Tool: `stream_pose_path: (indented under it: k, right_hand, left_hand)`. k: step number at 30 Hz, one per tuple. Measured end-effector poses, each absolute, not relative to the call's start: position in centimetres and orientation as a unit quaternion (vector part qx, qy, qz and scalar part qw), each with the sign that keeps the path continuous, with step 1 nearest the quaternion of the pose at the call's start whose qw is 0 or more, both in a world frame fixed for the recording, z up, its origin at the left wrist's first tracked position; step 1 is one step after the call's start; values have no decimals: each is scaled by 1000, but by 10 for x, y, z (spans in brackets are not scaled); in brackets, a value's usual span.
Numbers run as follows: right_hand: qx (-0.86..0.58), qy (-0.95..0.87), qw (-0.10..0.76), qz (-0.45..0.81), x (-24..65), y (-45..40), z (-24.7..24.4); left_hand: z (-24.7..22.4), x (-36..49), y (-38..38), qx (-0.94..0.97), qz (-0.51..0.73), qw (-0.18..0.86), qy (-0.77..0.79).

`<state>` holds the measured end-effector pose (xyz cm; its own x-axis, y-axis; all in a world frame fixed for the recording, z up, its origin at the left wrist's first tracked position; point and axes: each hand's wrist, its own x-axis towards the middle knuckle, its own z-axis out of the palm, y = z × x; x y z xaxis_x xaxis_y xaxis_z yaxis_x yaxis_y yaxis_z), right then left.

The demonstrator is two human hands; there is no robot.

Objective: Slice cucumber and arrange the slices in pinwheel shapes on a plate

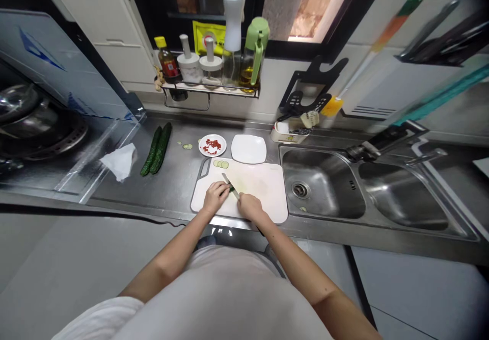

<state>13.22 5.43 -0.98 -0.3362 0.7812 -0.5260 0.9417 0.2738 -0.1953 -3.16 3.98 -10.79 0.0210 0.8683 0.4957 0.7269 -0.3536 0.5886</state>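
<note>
My right hand (250, 206) is closed round the handle of a kitchen knife (231, 186), whose blade slants up and to the left over the white cutting board (267, 192). Beside the blade, my left hand (216, 196) has its fingers closed on a short dark green piece of cucumber (232, 189), mostly hidden under the fingers and knife. Several pale cucumber slices (221, 164) lie overlapping at the board's upper left. Two whole cucumbers (161, 149) rest side by side on the steel counter to the left.
Behind the board stand a round plate (201, 151) with chopped red bits and a white square plate (248, 149). A double sink (324, 202) adjoins on the right. A crumpled white cloth or tissue (119, 161) lies left. Above hangs a rack (214, 91) of bottles and jars.
</note>
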Motion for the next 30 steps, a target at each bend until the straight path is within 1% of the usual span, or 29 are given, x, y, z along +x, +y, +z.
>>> stream_pose_path:
  k: [11,19,30]
  right_hand:
    - [555,782,132,-250,112,72,-10]
    - [555,777,166,-245,135,52,-9]
    - [551,778,186,-240,164,24,-3]
  left_hand:
    - [-104,-31,38,709,408,83,569]
    - [-106,-32,39,707,406,93,571]
    - [-108,-31,40,703,417,95,568]
